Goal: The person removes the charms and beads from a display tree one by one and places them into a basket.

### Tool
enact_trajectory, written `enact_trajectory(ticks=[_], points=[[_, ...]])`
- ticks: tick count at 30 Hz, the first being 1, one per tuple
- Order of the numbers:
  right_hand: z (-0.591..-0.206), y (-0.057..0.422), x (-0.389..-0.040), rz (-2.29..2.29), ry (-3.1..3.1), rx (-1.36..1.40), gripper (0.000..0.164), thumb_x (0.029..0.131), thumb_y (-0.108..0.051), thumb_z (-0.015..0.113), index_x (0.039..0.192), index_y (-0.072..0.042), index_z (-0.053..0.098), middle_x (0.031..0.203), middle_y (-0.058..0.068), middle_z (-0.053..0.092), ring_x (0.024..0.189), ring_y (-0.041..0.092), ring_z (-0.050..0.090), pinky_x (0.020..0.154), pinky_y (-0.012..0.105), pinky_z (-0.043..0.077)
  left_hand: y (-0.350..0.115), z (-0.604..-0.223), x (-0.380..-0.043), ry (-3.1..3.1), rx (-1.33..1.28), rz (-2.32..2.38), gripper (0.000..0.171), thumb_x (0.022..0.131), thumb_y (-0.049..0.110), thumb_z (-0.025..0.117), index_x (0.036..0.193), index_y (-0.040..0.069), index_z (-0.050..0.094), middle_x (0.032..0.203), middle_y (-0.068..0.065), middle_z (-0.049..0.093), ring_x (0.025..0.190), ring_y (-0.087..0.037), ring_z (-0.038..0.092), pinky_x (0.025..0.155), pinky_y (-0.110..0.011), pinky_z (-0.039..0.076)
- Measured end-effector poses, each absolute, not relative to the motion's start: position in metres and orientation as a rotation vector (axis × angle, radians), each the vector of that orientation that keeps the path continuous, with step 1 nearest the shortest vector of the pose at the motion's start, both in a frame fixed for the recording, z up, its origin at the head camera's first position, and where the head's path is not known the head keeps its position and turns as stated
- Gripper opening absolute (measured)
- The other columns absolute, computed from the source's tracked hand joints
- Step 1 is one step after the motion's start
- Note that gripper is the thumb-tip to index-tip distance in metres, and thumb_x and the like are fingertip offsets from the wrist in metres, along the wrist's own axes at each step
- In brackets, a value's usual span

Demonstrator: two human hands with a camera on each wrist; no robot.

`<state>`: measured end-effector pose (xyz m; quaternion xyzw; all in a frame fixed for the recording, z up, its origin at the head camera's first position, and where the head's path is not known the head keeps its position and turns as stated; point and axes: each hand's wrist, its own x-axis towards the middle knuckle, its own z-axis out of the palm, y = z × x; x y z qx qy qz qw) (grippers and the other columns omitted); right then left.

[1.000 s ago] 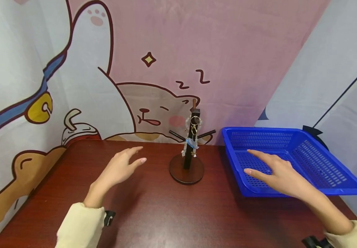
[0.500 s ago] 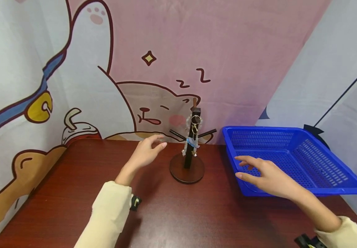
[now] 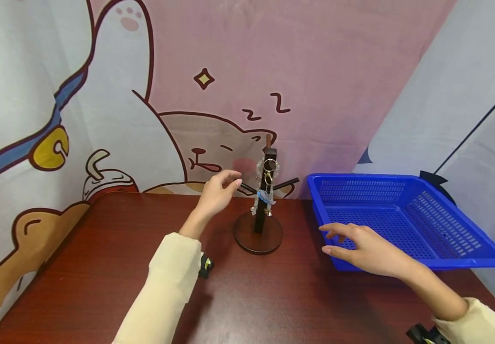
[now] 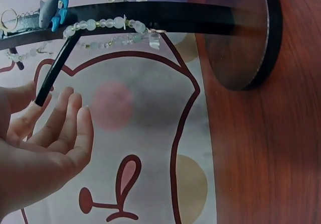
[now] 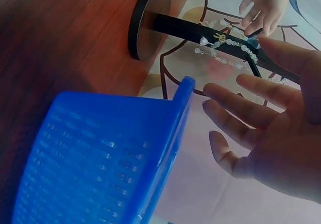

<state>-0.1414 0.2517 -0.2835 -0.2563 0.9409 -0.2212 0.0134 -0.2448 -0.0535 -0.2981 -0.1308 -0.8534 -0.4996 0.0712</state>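
A dark wooden jewellery stand (image 3: pixel 259 224) with a round base and thin side pegs stands at the table's centre. Strings of pale beads (image 4: pixel 103 24) and a metal ring with a grey-and-blue dolphin charm (image 4: pixel 50 10) hang on its post. My left hand (image 3: pixel 216 193) is at the stand's left peg (image 4: pixel 57 68), thumb and forefinger right at the peg's tip, the other fingers loosely bent. In the head view my right hand (image 3: pixel 372 251) hovers over the near left part of the blue basket (image 3: pixel 445 263), fingers spread and slightly bent, holding nothing.
The blue plastic basket has perforated walls and takes up the right side of the reddish-brown table (image 3: pixel 114 248). A cloth backdrop (image 3: pixel 324 71) printed with cartoon animals rises behind the table's far edge.
My left hand has moved right and forward, from over the left of the table to the stand's left peg. The right hand has shifted slightly left and nearer, its fingers a little more bent.
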Motion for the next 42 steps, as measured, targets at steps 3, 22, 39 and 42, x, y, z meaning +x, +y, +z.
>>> enact_trajectory(ticks=[3,22,39,42], points=[[-0.279,0.25,-0.143,-0.671,2.933,-0.823,0.039,0.088,-0.034,0.06,0.12,-0.011,0.057,0.101,-0.001,0.062,0.089,0.017,0.057,0.068,0.035,0.045,-0.049,-0.298,-0.247,-2.542,-0.362,-1.485,0.02,0.092,0.016,0.054,0.108,0.007,0.062,0.099,-0.008,0.064,0.089,-0.023,0.056,0.08,-0.038,0.042],[-0.218,0.21,-0.174,-0.686,2.971,-1.017,0.028,0.088,-0.022,0.062,0.114,-0.01,0.061,0.092,-0.006,0.064,0.086,0.01,0.057,0.075,0.038,0.044,-0.049,-0.306,-0.246,-2.518,-0.298,-1.524,0.014,0.091,0.017,0.057,0.096,0.007,0.065,0.084,-0.009,0.066,0.077,-0.02,0.058,0.067,-0.032,0.043],[-0.221,0.173,-0.214,-0.928,2.948,-0.902,0.012,0.084,-0.012,0.065,0.094,-0.005,0.066,0.08,0.002,0.066,0.067,0.013,0.058,0.062,0.029,0.045,-0.049,-0.303,-0.247,-2.525,-0.275,-1.568,0.013,0.091,0.018,0.058,0.095,0.007,0.065,0.078,-0.01,0.064,0.076,-0.025,0.059,0.061,-0.026,0.04],[-0.22,0.168,-0.218,-0.973,2.945,-0.886,0.01,0.084,-0.013,0.065,0.091,-0.006,0.066,0.079,0.002,0.066,0.068,0.013,0.06,0.063,0.029,0.046,-0.049,-0.303,-0.247,-2.533,-0.265,-1.564,0.013,0.091,0.019,0.058,0.095,0.009,0.065,0.076,-0.008,0.063,0.072,-0.02,0.056,0.06,-0.026,0.039]])
